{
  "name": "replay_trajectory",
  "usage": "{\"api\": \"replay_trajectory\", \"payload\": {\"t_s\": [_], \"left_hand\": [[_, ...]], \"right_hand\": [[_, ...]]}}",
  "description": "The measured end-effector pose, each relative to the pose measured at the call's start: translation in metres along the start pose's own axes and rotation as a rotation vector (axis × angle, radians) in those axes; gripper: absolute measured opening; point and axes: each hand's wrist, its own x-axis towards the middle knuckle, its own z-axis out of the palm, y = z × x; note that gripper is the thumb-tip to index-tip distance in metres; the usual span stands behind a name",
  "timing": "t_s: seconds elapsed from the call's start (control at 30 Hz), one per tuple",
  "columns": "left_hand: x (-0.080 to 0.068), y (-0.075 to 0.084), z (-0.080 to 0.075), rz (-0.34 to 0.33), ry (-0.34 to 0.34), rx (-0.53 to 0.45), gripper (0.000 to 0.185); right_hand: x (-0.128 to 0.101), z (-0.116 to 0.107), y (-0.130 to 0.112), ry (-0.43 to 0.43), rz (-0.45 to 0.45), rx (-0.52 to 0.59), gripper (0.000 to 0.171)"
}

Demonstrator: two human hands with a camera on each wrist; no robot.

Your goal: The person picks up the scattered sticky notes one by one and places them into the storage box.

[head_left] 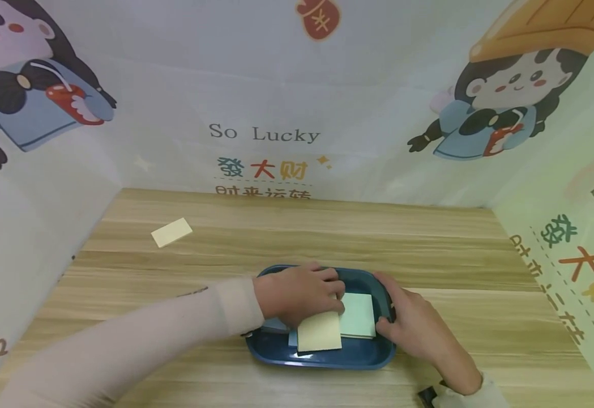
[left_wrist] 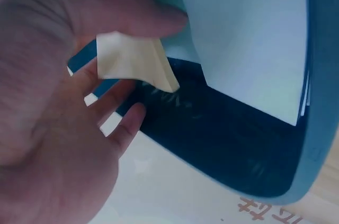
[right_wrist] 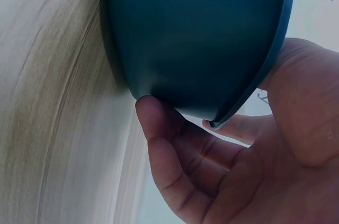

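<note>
Item 1: blue tray (head_left: pixel 322 354), oblong with rounded corners, stood on the wooden table (head_left: pixel 429 255) near its front edge, about midway between the left and right edges. The left wrist view showed its dark glossy inside (left_wrist: pixel 222 144); the right wrist view showed its outer wall and rim (right_wrist: pixel 196 38).

Item 2: yellow note pad (head_left: pixel 319 331), lay in the tray toward its front rim, overlapping the pad beside it. In the left wrist view its corner (left_wrist: pixel 137 65) was lifted and bent.

Item 3: green note pad (head_left: pixel 359 315), lay flat in the tray just right of the yellow one, touching it; pale sheet seen in the left wrist view (left_wrist: pixel 249 33).

Item 4: loose yellow note (head_left: pixel 171 232), lay alone on the table toward the back left corner, well apart from the tray.

Item 5: left hand (head_left: pixel 299 294), reached into the tray from the left, fingers curled, pinching the yellow note pad between thumb and fingers (left_wrist: pixel 132 17).

Item 6: right hand (head_left: pixel 414 328), set against the tray's right end, thumb over the rim and fingers curled under the outer wall (right_wrist: pixel 159 128), gripping the tray.

Item 7: printed cartoon backdrop (head_left: pixel 286 102), enclosed the table on the back, left and right sides.
</note>
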Motion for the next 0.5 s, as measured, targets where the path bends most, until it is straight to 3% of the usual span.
{"api": "replay_trajectory", "payload": {"t_s": [0.13,0.27,0.5], "left_hand": [[0.0,0.0033,0.0006,-0.004,0.02,0.092,0.067],[-0.0019,0.0058,0.0013,-0.013,0.025,0.107,0.07],[-0.002,0.0085,0.0031,-0.016,0.021,-0.071,0.061]], "right_hand": [[0.0002,0.0001,0.0002,0.002,-0.005,-0.001,0.08],[0.0003,0.0,0.0003,0.008,-0.009,-0.005,0.08],[-0.0003,-0.0001,0.0004,0.002,-0.004,0.001,0.08]]}}
